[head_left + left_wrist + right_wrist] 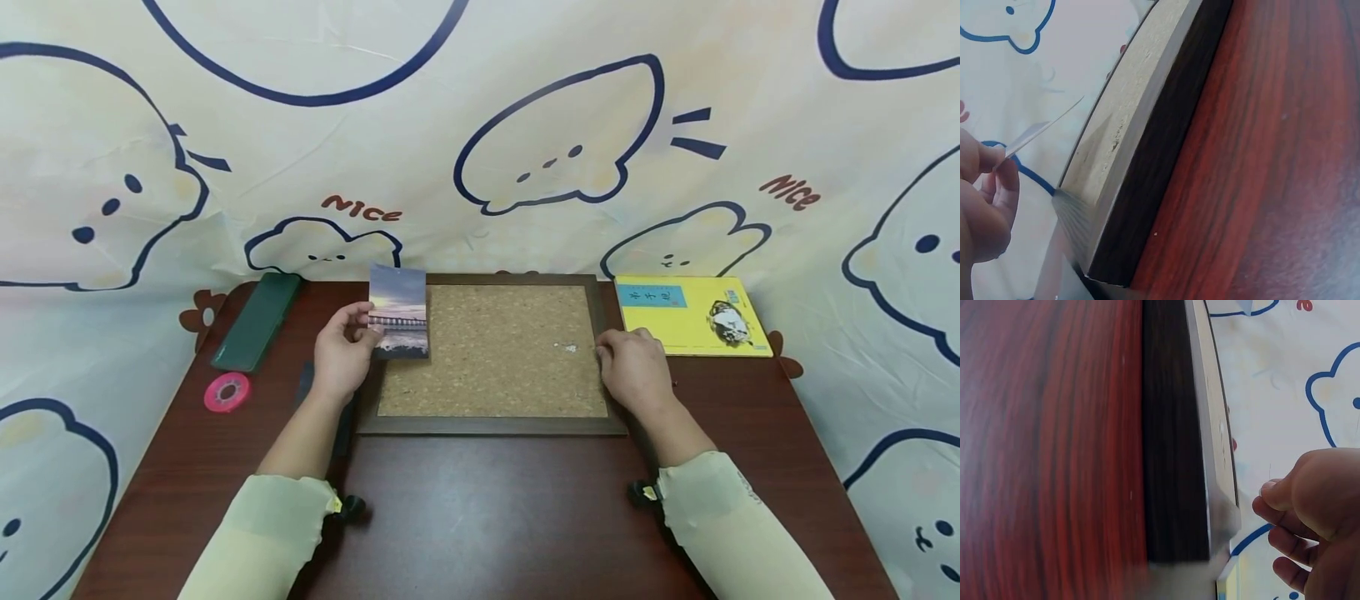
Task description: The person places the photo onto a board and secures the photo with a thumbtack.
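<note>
A small photo print (399, 308) of a pier under a pale sky is pinched between the thumb and fingers of my left hand (341, 350). It is held up over the left side of a cork board (495, 367) with a brown frame; its thin edge (1044, 130) shows in the left wrist view. My right hand (637, 367) is by the board's right frame, thumb and forefinger together. A thin needle-like line rises from those fingertips in the right wrist view, apparently a clear push pin (1264, 489). Small whitish bits (566, 347) sit on the cork.
A yellow book (690, 317) lies right of the board. To the left are a green box (258, 321) and a pink tape roll (227, 392). A dark flat item (304, 382) is partly hidden by my left arm. The patterned cloth (525, 233) hangs behind the table.
</note>
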